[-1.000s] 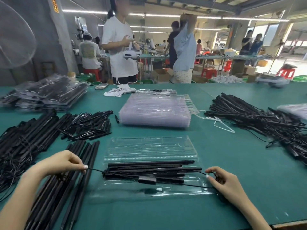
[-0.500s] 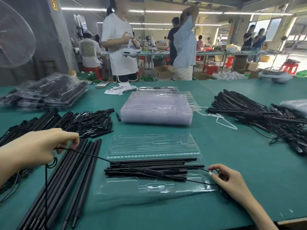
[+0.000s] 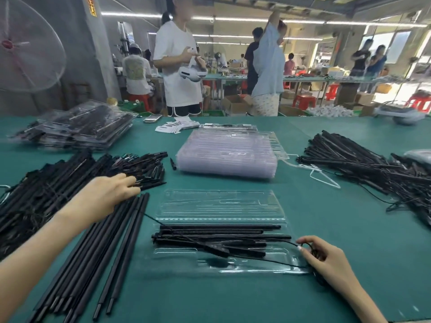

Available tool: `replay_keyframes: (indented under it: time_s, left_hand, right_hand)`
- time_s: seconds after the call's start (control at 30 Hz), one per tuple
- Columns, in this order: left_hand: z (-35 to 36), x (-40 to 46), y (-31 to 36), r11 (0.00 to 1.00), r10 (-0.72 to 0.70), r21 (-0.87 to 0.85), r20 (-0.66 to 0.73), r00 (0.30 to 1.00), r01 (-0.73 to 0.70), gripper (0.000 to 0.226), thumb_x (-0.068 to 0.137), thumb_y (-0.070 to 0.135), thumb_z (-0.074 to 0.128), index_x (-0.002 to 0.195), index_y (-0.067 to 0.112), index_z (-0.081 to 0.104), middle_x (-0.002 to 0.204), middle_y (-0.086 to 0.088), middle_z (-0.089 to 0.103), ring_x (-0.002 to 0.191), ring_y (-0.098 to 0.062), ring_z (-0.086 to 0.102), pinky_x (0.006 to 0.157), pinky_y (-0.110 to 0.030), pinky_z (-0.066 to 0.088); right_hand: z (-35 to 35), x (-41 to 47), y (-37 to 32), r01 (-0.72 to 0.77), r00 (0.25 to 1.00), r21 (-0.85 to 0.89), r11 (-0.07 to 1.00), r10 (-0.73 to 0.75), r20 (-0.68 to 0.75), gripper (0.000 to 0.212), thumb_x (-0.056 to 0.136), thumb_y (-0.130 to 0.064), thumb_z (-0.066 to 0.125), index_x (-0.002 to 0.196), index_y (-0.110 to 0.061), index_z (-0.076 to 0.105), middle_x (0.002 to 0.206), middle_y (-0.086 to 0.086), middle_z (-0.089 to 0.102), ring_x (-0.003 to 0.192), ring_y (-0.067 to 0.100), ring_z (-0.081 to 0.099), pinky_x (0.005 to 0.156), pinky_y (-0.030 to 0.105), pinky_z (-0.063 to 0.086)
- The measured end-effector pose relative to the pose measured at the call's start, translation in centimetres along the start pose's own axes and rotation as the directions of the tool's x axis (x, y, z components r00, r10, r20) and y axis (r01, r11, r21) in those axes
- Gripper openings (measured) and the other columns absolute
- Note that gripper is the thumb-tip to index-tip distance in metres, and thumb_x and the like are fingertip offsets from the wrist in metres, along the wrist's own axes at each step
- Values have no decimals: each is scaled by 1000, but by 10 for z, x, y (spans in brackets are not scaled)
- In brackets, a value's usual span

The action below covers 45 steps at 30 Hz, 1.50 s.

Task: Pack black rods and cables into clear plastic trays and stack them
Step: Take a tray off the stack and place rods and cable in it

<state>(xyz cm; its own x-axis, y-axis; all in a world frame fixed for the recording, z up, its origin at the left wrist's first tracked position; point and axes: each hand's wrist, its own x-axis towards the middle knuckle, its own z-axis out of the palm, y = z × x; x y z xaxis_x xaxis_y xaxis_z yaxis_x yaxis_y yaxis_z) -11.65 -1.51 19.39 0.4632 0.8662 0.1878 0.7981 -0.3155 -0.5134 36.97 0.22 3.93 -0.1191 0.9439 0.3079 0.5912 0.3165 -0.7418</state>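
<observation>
While a thin black cable (image 3: 245, 257) is pinched between thumb and curled fingers of the right hand (image 3: 326, 259) at the right end of an open clear plastic tray (image 3: 221, 206), the left hand (image 3: 109, 194) is laid with fingers extended over the far ends of a row of long black rods (image 3: 93, 264) and the near edge of a pile of short black pieces (image 3: 142, 166); whether anything is clasped in that grip cannot be told. From the pinch, the cable is run leftward across several black rods (image 3: 221, 236) that are laid lengthwise in the tray's near half, and past its left edge toward the loose row. The tray's far half is seen bare and ribbed. Behind it a thick stack of empty clear trays (image 3: 228, 155) is set on the green bench (image 3: 326, 229). To the far left, packed trays (image 3: 77, 129) are heaped; to the right, a tangled heap of rods and cables (image 3: 373, 169) is spread. Beyond the bench, standing people and red stools are seen.
</observation>
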Motion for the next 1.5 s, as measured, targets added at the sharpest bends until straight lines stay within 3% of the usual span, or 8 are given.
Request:
replay_keyframes:
  time_s: [0.1, 0.2, 0.33, 0.47, 0.6, 0.97, 1.37, 1.5]
  left_hand:
    - [31, -22, 17, 990, -68, -69, 512, 856, 119, 46, 86, 18, 58, 127, 36, 45, 123, 13, 46, 118, -8, 47, 88, -26, 39]
    - [34, -37, 26, 908, -53, -280, 661, 749, 312, 57, 77, 50, 68, 126, 48, 40, 123, 21, 39, 123, -1, 39, 102, -32, 26]
    - [15, -16, 83, 769, -10, -627, 180, 984, 123, 33, 88, 39, 62, 120, 42, 56, 117, 27, 51, 113, 3, 48, 98, -22, 36]
    - [3, 17, 163, 658, -11, -751, -93, 996, -63, 23, 92, 34, 59, 113, 31, 67, 108, 14, 64, 102, -7, 57, 86, -20, 42]
    - [23, 30, 194, 607, -69, -793, 15, 998, 54, 32, 96, 39, 49, 127, 33, 57, 118, 13, 54, 114, -4, 44, 93, -18, 35]
    - [34, 33, 224, 433, -237, -897, -26, 971, 81, 21, 93, 28, 59, 111, 26, 69, 85, 21, 39, 92, 3, 40, 82, -9, 34]
    - [22, 31, 222, 705, -119, -706, -12, 993, 76, 28, 100, 20, 46, 125, 28, 56, 95, 7, 41, 90, -10, 37, 72, -19, 32]
    - [19, 27, 228, 841, -18, -541, -60, 998, -18, 39, 60, 3, 83, 91, 23, 69, 81, 7, 58, 71, -10, 54, 60, -17, 47]
  right_hand:
    - [0, -1, -1, 17, 1000, -16, 1000, -18, -8, 25, 83, -16, 71, 87, -40, 66, 52, -4, 44, 48, 6, 34, 49, 18, 29]
    - [0, 0, -3, 29, 999, -55, 998, -31, -37, 25, 82, -15, 73, 83, -39, 67, 50, -6, 40, 47, 7, 32, 49, 20, 28]
    - [1, -2, -4, 21, 999, -91, 996, -24, -32, 23, 84, -18, 70, 88, -40, 65, 49, -1, 41, 46, 8, 32, 49, 22, 29]
    - [3, -3, -3, 19, 999, -124, 992, -24, -40, 23, 85, -20, 69, 91, -41, 64, 48, -11, 38, 46, 6, 32, 48, 18, 30]
    - [3, -3, -2, 29, 998, -110, 994, -35, -53, 27, 83, -16, 71, 91, -41, 64, 46, -12, 37, 45, 3, 29, 47, 15, 28]
    - [3, 4, 2, 13, 998, -14, 1000, -14, -63, 23, 85, -18, 68, 85, -40, 67, 56, 13, 51, 48, 8, 35, 49, 19, 30]
    - [5, 3, 7, -14, 997, 17, 1000, 15, -73, 19, 86, -22, 68, 84, -41, 68, 61, 11, 58, 49, 10, 38, 50, 19, 32]
    - [4, 3, 5, -28, 997, 22, 999, 29, -75, 19, 86, -22, 68, 82, -40, 68, 60, 11, 58, 50, 9, 37, 51, 21, 32]
